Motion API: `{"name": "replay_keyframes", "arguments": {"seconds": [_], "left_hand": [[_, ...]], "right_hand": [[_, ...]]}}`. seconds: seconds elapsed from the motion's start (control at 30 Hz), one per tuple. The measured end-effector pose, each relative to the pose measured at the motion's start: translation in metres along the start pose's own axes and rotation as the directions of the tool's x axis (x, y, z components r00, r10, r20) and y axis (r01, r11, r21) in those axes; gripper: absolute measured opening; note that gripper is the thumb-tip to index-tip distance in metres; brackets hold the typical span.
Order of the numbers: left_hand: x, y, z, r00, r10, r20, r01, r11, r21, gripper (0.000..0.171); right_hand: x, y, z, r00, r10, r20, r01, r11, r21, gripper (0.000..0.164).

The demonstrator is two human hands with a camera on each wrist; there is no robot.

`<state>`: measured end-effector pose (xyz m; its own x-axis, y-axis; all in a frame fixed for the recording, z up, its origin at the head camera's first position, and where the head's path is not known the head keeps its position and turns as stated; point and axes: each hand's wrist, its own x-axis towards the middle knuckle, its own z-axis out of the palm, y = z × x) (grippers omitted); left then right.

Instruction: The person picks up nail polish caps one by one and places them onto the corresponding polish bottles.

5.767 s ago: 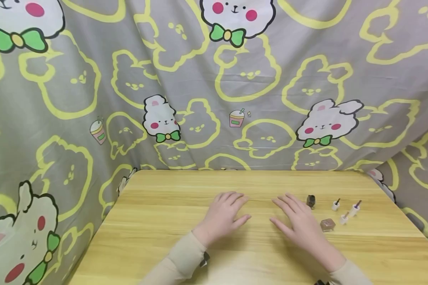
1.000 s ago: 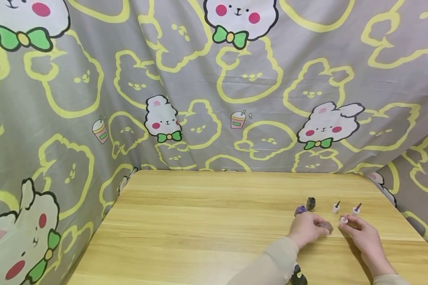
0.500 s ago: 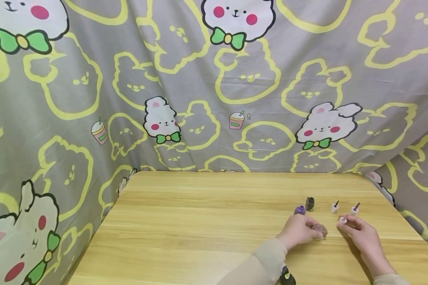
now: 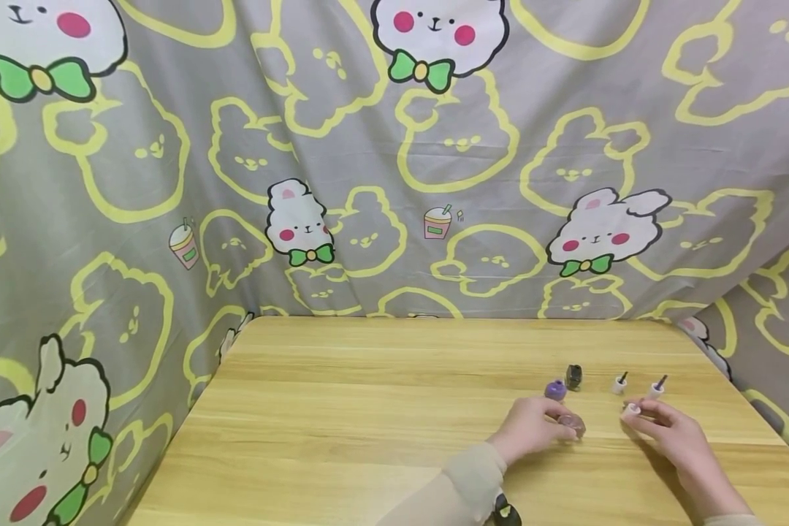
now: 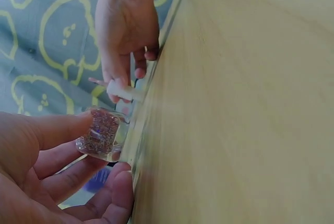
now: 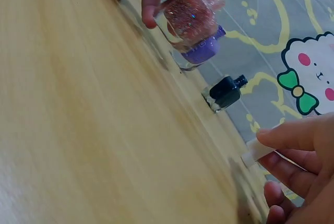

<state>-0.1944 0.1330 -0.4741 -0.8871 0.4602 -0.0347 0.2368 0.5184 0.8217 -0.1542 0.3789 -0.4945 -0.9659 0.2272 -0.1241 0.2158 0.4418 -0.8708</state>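
Note:
My left hand (image 4: 528,429) pinches a glass nail polish bottle (image 4: 573,425) of pinkish glitter between thumb and fingers; its neck is uncapped. In the left wrist view the bottle (image 5: 102,135) shows clear glass around the glitter. My right hand (image 4: 682,444) pinches a white nail polish cap (image 4: 631,411), its thin brush pointing up in the left wrist view. A purple polish bottle (image 4: 555,389) and a black one (image 4: 573,377) stand uncapped just beyond my left hand. The right wrist view has the purple bottle (image 6: 202,51) partly hidden behind the glitter bottle.
Two more white caps, one with a dark brush (image 4: 620,383) and one with a purple brush (image 4: 657,387), stand brush-up beyond my right hand. The wooden table (image 4: 368,409) ends at a patterned grey curtain (image 4: 355,146).
Both hands were spread over the table at first. Since then they came to the glitter bottle and a cap; over the last second my left hand has drawn the bottle leftward, away from the cap.

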Motion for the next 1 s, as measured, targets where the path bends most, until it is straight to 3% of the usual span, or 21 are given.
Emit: {"name": "replay_keyframes", "arguments": {"seconds": [0.3,0.53,0.63,0.77,1.0], "left_hand": [[-0.009,-0.012,-0.019,0.998,0.061,0.003,-0.061,0.998,-0.017,0.021],[-0.017,-0.023,-0.036,0.998,0.059,-0.003,-0.059,0.997,-0.049,0.019],[-0.02,-0.025,-0.044,0.998,0.063,-0.015,-0.064,0.997,-0.041,0.021],[-0.025,-0.028,-0.053,0.997,0.074,-0.034,-0.075,0.997,-0.03,0.023],[-0.031,-0.035,-0.065,0.995,0.08,-0.061,-0.085,0.992,-0.088,0.022]], "right_hand": [[-0.004,-0.015,0.004,0.996,-0.062,0.06,0.069,0.99,-0.124,0.041],[-0.008,-0.031,0.015,0.986,-0.141,0.091,0.16,0.952,-0.261,0.054],[-0.011,-0.037,0.024,0.98,-0.181,0.083,0.197,0.944,-0.263,0.049],[-0.015,-0.043,0.036,0.976,-0.207,0.072,0.217,0.957,-0.19,0.043],[-0.026,-0.05,0.053,0.966,-0.241,0.09,0.252,0.957,-0.141,0.035]]}}
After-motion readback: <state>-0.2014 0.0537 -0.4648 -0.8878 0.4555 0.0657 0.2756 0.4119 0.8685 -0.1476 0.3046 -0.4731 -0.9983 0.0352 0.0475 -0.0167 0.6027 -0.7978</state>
